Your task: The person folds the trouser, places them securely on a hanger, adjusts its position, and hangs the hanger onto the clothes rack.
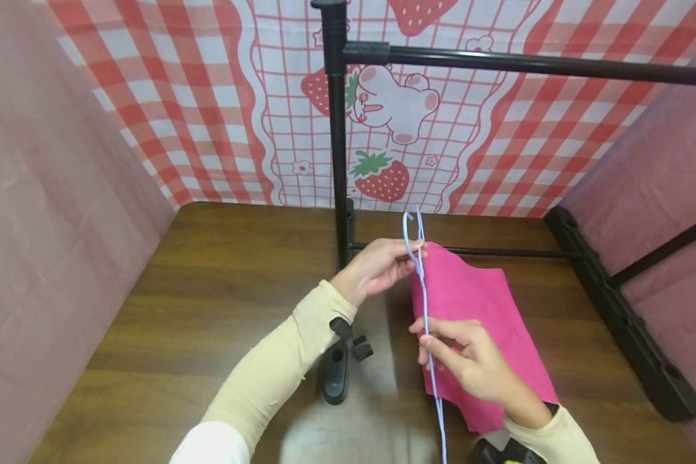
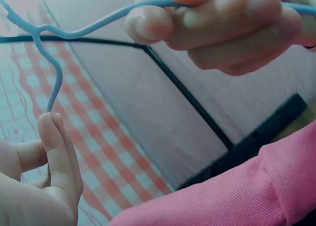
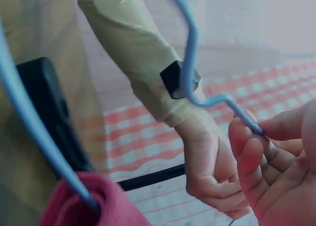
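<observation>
A light blue wire hanger [image 1: 425, 303] stands nearly edge-on in the head view, its hook at the far end. My left hand [image 1: 385, 267] pinches the wire by the hook; the left wrist view also shows this hand [image 2: 54, 171] pinching it. Nearer to me, my right hand [image 1: 470, 357] pinches the hanger's sloping side between thumb and fingers, as does the hand [image 3: 281, 161] in the right wrist view. Folded pink cloth [image 1: 475, 290] hangs beside the hanger, partly behind my right hand. In the right wrist view, a wire runs into a fold of the cloth [image 3: 106, 196].
A black rack has an upright post [image 1: 339, 142], a top rail [image 1: 499, 61] and a right foot [image 1: 620, 309] on the wooden table [image 1: 209, 309]. Its left foot [image 1: 336, 377] lies beside my left wrist. A strawberry-patterned curtain [image 1: 197, 96] closes off the back.
</observation>
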`<state>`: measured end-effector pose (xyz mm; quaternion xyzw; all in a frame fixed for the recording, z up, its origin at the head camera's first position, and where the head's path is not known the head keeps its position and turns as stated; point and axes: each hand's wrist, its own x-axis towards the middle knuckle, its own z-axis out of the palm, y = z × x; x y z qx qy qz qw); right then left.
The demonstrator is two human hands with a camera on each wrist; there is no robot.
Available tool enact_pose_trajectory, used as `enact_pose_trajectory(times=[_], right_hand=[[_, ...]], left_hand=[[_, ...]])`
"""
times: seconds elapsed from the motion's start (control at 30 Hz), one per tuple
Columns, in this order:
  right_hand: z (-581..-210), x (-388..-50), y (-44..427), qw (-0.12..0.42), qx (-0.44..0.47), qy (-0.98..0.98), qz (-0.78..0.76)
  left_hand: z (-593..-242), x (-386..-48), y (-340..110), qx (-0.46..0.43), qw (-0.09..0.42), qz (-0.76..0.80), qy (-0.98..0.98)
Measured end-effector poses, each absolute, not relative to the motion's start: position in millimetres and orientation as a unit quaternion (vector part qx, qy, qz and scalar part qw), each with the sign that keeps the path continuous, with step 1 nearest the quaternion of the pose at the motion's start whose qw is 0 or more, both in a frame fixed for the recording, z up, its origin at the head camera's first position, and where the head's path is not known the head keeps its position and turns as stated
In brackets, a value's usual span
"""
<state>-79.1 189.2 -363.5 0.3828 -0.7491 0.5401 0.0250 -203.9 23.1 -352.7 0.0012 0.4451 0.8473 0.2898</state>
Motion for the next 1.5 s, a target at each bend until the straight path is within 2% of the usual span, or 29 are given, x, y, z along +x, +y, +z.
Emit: enact_pose_trajectory(times=[0.27, 0.57, 0.9, 1.13, 1.3, 1.37, 1.43, 1.5], right_hand=[[-309.9, -84.4, 199.5, 0.036, 0.417, -0.700, 0.578], [-247.5, -92.1, 213.7, 0.031, 0.386, -0.710, 0.588], [-206.3, -112.9, 243.2, 0.007, 0.310, -0.729, 0.610], [-179.7, -124.0, 264.7, 0.070, 0.209, -0.892, 0.395], [-199.8, -188.2, 344.1, 0.031, 0.261, -0.907, 0.329], [-201.9, -202.8, 363.2, 0.017, 0.262, -0.913, 0.311], [-195.2, -202.2, 362.8, 0.020, 0.260, -0.927, 0.268], [-178.1, -185.7, 339.8, 0.036, 0.235, -0.943, 0.231]], left_hand=[[-308.5, -203.6, 30.5, 0.010, 0.279, 0.874, 0.398], [-259.4, -207.8, 31.8, 0.016, 0.239, 0.904, 0.353], [-226.9, -219.0, 28.1, 0.021, 0.215, 0.917, 0.336], [-211.4, -219.2, 32.6, 0.007, 0.161, 0.932, 0.324], [-203.0, -219.6, 45.1, -0.004, 0.112, 0.940, 0.322], [-201.3, -219.7, 49.9, -0.007, 0.097, 0.940, 0.326], [-200.2, -220.3, 53.7, -0.007, 0.086, 0.939, 0.332], [-198.8, -221.6, 56.4, -0.007, 0.076, 0.938, 0.340]])
